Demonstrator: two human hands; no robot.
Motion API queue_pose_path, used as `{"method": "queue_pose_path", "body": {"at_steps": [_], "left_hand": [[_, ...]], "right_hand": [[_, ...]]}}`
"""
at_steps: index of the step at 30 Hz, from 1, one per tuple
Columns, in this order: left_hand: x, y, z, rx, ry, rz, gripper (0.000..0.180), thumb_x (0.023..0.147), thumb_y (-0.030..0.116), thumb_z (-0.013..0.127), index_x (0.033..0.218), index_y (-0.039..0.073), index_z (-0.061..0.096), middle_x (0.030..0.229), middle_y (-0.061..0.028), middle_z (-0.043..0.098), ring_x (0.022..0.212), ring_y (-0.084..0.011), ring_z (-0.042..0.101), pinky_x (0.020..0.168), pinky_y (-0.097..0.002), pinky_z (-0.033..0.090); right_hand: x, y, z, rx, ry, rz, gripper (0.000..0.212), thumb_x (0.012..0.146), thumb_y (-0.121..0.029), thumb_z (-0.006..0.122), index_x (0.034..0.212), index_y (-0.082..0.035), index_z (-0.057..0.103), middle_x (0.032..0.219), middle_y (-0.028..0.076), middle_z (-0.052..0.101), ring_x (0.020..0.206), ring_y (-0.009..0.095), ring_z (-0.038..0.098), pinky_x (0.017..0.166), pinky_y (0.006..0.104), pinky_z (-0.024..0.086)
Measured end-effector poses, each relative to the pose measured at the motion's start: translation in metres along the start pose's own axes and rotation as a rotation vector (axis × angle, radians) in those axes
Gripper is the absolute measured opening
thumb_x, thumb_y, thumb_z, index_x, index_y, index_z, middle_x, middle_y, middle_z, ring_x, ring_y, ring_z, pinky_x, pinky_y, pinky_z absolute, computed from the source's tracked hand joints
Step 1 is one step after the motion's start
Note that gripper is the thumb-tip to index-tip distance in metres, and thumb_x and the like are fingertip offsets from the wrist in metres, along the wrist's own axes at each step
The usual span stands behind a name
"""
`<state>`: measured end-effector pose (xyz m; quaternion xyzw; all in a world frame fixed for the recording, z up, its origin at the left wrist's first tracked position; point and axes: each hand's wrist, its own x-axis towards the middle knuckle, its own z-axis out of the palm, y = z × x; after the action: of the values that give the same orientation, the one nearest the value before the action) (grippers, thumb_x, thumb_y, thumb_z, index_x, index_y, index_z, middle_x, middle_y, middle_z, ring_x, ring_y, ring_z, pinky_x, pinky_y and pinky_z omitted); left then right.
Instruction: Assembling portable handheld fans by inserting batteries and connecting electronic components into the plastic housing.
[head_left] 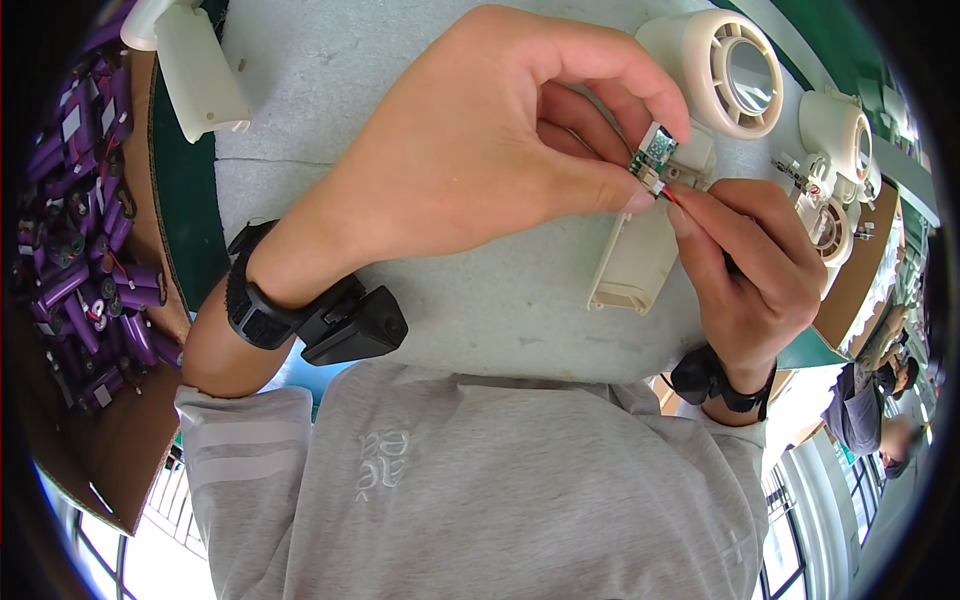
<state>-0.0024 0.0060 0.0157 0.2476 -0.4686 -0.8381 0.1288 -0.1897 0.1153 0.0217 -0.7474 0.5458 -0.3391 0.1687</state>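
Note:
Between the thumb and a finger of my left hand (pixel 500 150) is a small green circuit board (pixel 655 147) with a pale connector at its lower edge. Close against it, my right hand (pixel 750 265) pinches thin red and black wires (pixel 669 195) at that connector. Whether the plug is fully seated cannot be made out. Beneath both hands lies an open cream plastic handle shell (pixel 632 262). Beyond them, a cream round fan housing (pixel 712 72) with a ringed grille rests on the table, partly behind my left fingers.
On the left a cardboard box (pixel 150 225) holds many purple battery cells (pixel 85 240) with wires. Another cream shell (pixel 195 80) lies at the far left of the foam-covered table (pixel 480 310). More fan housings (pixel 838 135) and small boards stand at right. A person (pixel 865 410) is at the right edge.

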Motion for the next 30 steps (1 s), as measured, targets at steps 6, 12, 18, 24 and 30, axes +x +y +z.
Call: {"method": "queue_pose_path", "body": {"at_steps": [6,12,18,24,30], "left_hand": [[-0.006,-0.012,0.001,0.142,0.101,0.12,0.035,0.078,-0.012,0.067,0.11,-0.001,0.062,0.099,-0.0101,0.065,0.091,-0.0144,0.065,0.081,-0.026,0.055],[-0.006,-0.021,-0.002,0.298,0.116,0.337,0.036,0.074,-0.015,0.068,0.108,-0.004,0.064,0.098,-0.0105,0.066,0.088,-0.0148,0.066,0.078,-0.0263,0.056],[-0.003,-0.026,-0.004,0.526,0.098,0.501,0.042,0.072,-0.016,0.063,0.111,-0.001,0.066,0.1,-0.0096,0.067,0.085,-0.0162,0.066,0.075,-0.0263,0.055],[-0.005,-0.025,0.001,0.763,0.12,0.581,0.046,0.069,-0.014,0.063,0.112,0.002,0.066,0.1,-0.0093,0.068,0.082,-0.0172,0.066,0.072,-0.0256,0.054],[-0.007,-0.024,0.006,0.827,0.217,0.582,0.042,0.069,-0.011,0.066,0.109,0.004,0.067,0.099,-0.0074,0.069,0.077,-0.0154,0.066,0.068,-0.0255,0.054]], "right_hand": [[0.0,-0.001,0.001,-0.025,0.013,-0.035,0.028,0.065,0.009,0.077,0.091,0.002,0.071,0.079,0.009,0.06,0.061,0.016,0.058,0.051,0.0246,0.044],[0.0,0.0,0.001,-0.019,-0.018,-0.043,0.027,0.064,0.007,0.077,0.091,0.003,0.071,0.079,0.009,0.06,0.061,0.017,0.058,0.051,0.0259,0.045],[0.0,0.005,0.004,0.038,-0.026,-0.044,0.026,0.066,0.005,0.078,0.091,0.002,0.071,0.082,0.01,0.061,0.061,0.016,0.057,0.051,0.0254,0.044],[-0.005,-0.003,0.01,0.121,0.156,0.232,0.037,0.065,0.002,0.081,0.1,0.0,0.068,0.088,0.009,0.064,0.055,0.009,0.051,0.046,0.0224,0.038],[-0.008,-0.001,0.007,0.058,0.026,0.142,0.046,0.076,0.013,0.07,0.118,0.007,0.052,0.113,0.014,0.057,0.072,0.011,0.061,0.054,0.019,0.049]]}}
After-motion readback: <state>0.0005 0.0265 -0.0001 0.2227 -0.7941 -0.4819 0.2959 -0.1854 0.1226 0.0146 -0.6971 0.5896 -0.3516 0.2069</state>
